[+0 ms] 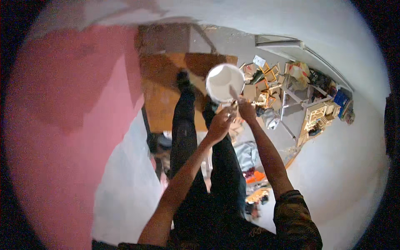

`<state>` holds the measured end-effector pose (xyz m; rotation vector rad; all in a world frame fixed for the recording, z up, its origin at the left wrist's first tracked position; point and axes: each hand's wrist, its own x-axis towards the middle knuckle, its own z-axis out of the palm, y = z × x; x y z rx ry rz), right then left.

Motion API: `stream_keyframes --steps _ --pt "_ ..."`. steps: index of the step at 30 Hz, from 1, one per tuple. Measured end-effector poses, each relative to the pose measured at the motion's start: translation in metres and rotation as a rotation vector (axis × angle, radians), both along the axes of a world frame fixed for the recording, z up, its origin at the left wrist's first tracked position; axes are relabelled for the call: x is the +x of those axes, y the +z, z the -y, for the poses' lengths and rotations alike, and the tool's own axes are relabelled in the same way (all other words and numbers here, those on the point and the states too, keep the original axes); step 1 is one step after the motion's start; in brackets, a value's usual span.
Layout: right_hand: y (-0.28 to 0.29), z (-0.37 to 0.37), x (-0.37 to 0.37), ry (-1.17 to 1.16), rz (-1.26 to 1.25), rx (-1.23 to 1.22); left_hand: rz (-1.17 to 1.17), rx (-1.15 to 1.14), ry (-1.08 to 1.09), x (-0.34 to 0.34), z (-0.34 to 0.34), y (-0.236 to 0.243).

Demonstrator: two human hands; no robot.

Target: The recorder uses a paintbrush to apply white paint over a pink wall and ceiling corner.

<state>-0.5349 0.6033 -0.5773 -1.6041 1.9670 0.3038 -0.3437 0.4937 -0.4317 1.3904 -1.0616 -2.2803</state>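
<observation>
A round white bucket (pixel 211 89), its inside pale, is in front of me with its mouth toward me. My right hand (pixel 246 110) is closed around a putty knife (pixel 233 92), whose flat blade reaches over the bucket's near rim. Just left of it, my left hand (pixel 221 124) is closed at the bucket's near side, fingers bent together. What those fingers grip is too blurred to make out; I cannot tell whether they touch the bucket.
My feet are on a brown wooden board (pixel 160 106). A pink and white wall (pixel 79 112) rises at left. Wooden frames and pieces (pixel 266 81) clutter the floor at right, beside an upturned wooden table (pixel 318 118). A grey cloth (pixel 246 155) and orange item (pixel 255 177) lie nearer.
</observation>
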Motion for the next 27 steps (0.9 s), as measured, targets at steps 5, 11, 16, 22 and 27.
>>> stream_keyframes --steps 5,11,16,22,27 --pt "-0.148 0.059 0.031 -0.122 -0.027 0.23 0.16 -0.031 0.033 0.028 -0.022 -0.137" --pt "-0.305 0.032 0.002 -0.552 -0.02 0.242 0.039 -0.016 0.135 0.019 -0.009 -0.122" --pt "-0.32 0.025 0.085 -0.437 -0.02 -0.023 0.293 -0.099 0.025 0.048 0.007 -0.119" --pt "-0.272 -0.024 0.018 -0.318 0.155 -0.212 0.337 -0.133 -0.109 0.057 -0.025 -0.093" --pt "-0.18 -0.016 0.002 -0.187 0.224 -0.159 0.354 -0.297 -0.122 0.088 -0.034 -0.011"
